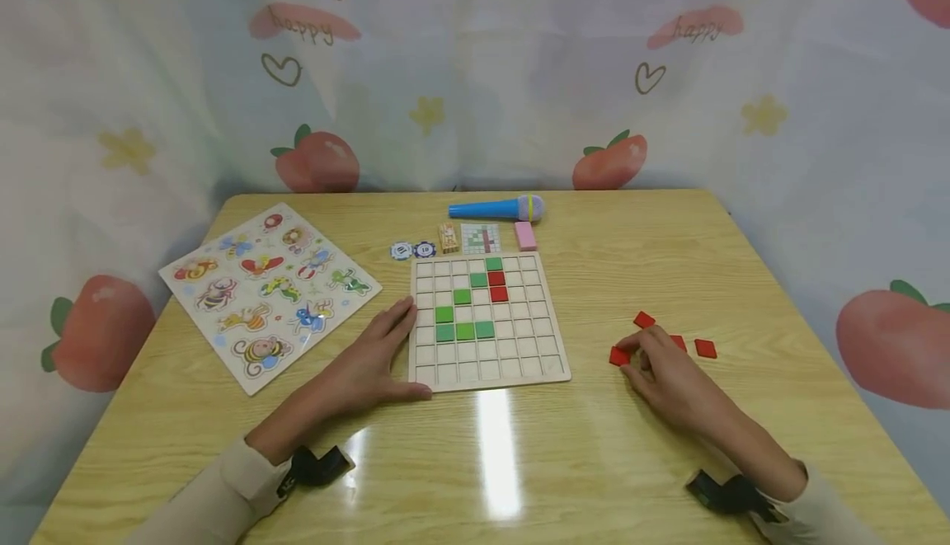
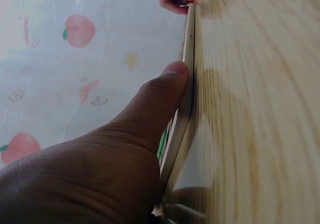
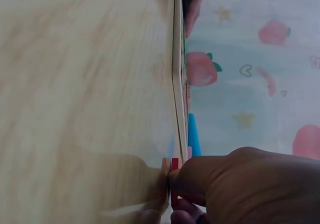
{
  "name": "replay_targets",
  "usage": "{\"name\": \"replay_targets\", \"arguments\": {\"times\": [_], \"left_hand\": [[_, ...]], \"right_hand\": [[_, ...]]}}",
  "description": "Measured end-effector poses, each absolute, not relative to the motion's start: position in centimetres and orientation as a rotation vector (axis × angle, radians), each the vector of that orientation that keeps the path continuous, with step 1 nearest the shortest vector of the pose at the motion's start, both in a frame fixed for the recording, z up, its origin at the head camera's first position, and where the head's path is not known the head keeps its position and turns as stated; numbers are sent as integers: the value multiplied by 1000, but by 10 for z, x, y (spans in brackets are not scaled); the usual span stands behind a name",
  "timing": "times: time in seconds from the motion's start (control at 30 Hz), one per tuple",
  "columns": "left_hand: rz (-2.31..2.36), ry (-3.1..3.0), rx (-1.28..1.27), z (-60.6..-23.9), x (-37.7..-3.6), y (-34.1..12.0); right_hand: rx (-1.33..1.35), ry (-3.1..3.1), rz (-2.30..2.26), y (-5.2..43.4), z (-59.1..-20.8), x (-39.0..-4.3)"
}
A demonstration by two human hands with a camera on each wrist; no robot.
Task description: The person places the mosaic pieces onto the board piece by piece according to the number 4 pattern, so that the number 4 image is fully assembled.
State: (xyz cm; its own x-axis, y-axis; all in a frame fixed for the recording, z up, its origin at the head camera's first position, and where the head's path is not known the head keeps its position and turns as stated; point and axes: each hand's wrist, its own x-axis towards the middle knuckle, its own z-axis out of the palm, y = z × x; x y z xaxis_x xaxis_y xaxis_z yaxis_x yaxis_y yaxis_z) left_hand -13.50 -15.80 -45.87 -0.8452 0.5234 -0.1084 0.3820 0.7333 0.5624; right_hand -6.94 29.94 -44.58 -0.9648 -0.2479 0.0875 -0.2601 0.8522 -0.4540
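A wooden grid board (image 1: 549, 364) lies mid-table, with several green tiles (image 1: 464, 331) and two red tiles (image 1: 498, 285) set in its cells. My left hand (image 1: 386, 347) lies flat on the table against the board's left edge, fingers straight. In the left wrist view its thumb (image 2: 165, 91) touches the board's rim (image 2: 188, 59). My right hand (image 1: 653, 364) sits to the right of the board, fingers curled, pinching a loose red tile (image 1: 619, 355) on the table. The same red tile (image 3: 174, 165) shows at my fingertips in the right wrist view. Three more red tiles (image 1: 705, 348) lie close by.
An animal peg puzzle (image 1: 270, 289) lies at the left. Behind the board lie a blue toy microphone (image 1: 497, 209), a pink block (image 1: 524, 235), a pattern card (image 1: 481, 237), a small orange box (image 1: 449, 237) and two chips (image 1: 412, 250). A strawberry-print curtain surrounds the table.
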Motion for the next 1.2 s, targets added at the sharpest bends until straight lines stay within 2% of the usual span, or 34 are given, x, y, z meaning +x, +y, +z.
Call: {"name": "replay_targets", "arguments": {"times": [0.2,0.47,0.73,1.2], "left_hand": [[769,2678,712,-458,-135,-158],[759,2693,707,-457,-135,-159],[762,2699,721,-460,-137,-158],[752,2700,719,-458,-137,-156]], "right_hand": [[627,-2912,637,279,-433,-87],[1018,-2907,628,223,-400,-144],[1110,-3026,596,186,-402,-184],[1119,-3015,654,173,-420,-196]]}}
